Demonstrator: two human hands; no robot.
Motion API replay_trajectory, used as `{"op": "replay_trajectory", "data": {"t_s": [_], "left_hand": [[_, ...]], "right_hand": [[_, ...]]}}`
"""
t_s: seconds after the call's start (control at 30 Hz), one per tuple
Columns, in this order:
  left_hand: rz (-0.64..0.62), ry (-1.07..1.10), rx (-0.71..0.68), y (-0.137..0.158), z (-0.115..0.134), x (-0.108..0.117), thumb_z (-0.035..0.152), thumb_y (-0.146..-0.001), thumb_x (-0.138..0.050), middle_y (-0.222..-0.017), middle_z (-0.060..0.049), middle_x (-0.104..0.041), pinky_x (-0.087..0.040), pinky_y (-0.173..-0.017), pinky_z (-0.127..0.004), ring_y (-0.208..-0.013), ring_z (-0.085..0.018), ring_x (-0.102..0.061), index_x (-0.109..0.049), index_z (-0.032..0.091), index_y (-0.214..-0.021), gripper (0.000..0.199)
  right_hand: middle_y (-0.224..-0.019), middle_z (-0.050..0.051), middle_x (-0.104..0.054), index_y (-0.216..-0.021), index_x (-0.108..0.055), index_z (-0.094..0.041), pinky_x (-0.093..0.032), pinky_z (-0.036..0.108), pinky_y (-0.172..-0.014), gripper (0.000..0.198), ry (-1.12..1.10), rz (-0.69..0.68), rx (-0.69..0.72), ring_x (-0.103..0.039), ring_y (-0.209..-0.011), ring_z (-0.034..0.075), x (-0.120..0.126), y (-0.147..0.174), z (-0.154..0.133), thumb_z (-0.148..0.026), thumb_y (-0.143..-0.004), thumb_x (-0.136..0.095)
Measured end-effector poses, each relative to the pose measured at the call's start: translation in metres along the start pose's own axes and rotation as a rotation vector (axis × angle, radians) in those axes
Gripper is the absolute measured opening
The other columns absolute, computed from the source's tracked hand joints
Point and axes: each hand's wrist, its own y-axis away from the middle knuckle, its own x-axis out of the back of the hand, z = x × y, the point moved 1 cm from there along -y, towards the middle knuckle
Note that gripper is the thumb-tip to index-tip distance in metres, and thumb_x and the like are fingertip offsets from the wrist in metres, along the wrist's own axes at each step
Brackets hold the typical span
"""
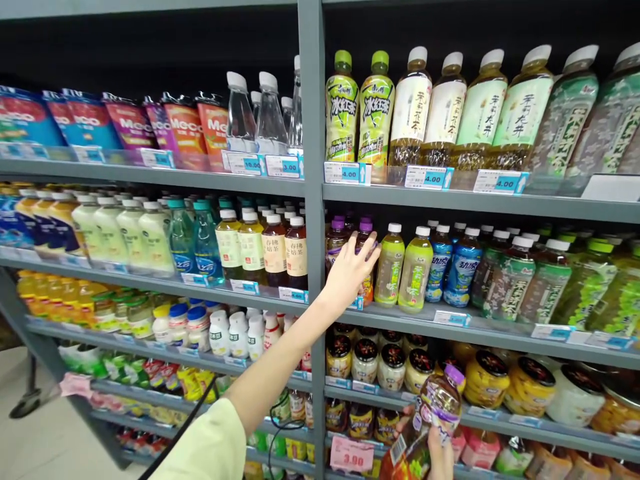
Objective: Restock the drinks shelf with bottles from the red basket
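My left hand (349,272) reaches up from the lower left, in a pale yellow sleeve, to the second shelf. Its fingers lie across a purple-capped bottle (369,263) standing at the shelf's front, next to another purple-capped bottle (336,241). Low at the bottom edge, my right hand (440,459) grips a second purple-capped drink bottle (439,402) with a colourful label, tilted with its cap up and to the right. It hangs in front of the jar shelf.
Grey shelving (313,167) holds rows of drinks. Green-capped tea bottles (403,268) stand right of my left hand, and blue bottles (453,265) beyond them. Jars (393,365) sit one shelf down. A pink price tag (351,455) hangs low.
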Motion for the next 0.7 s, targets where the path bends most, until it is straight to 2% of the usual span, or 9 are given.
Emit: {"op": "replay_trajectory", "data": {"t_s": [0.23,0.4,0.57,0.7], "left_hand": [[0.058,-0.049,-0.021,-0.005,-0.001,-0.010,0.004,-0.079,-0.068,-0.170,-0.023,-0.030,-0.036,-0.124,-0.058,-0.153,-0.048,-0.033,-0.042,0.006,-0.158,0.083],[0.070,0.035,0.015,-0.014,-0.001,-0.018,0.003,-0.085,-0.058,-0.169,-0.023,-0.033,-0.028,-0.128,-0.061,-0.157,-0.046,-0.028,-0.042,0.006,-0.158,0.075],[0.050,0.053,0.052,-0.021,0.003,-0.023,0.005,-0.088,-0.050,-0.170,-0.021,-0.031,-0.023,-0.132,-0.059,-0.160,-0.043,-0.019,-0.032,0.004,-0.164,0.078],[0.025,0.023,0.068,-0.028,0.007,-0.024,0.005,-0.091,-0.046,-0.168,-0.020,-0.034,-0.023,-0.132,-0.058,-0.159,-0.043,-0.023,-0.033,0.003,-0.163,0.073]], "right_hand": [[-0.078,0.008,-0.073,-0.121,-0.067,-0.015,-0.057,0.034,-0.066,0.059,0.030,0.062,0.088,-0.072,-0.073,0.025,-0.021,-0.001,-0.001,-0.064,-0.087,-0.069],[-0.083,0.009,-0.074,-0.126,-0.065,-0.015,-0.057,0.035,-0.067,0.059,-0.012,0.071,0.107,-0.072,-0.075,0.026,-0.026,0.003,-0.006,-0.060,-0.088,-0.068],[-0.083,0.009,-0.073,-0.127,-0.065,-0.016,-0.057,0.036,-0.068,0.061,0.035,0.015,0.101,-0.071,-0.075,0.026,-0.019,0.002,-0.014,-0.063,-0.088,-0.068],[-0.085,0.010,-0.073,-0.129,-0.063,-0.016,-0.056,0.035,-0.067,0.062,0.028,-0.054,0.068,-0.070,-0.075,0.025,-0.004,-0.003,-0.014,-0.058,-0.085,-0.073]]}}
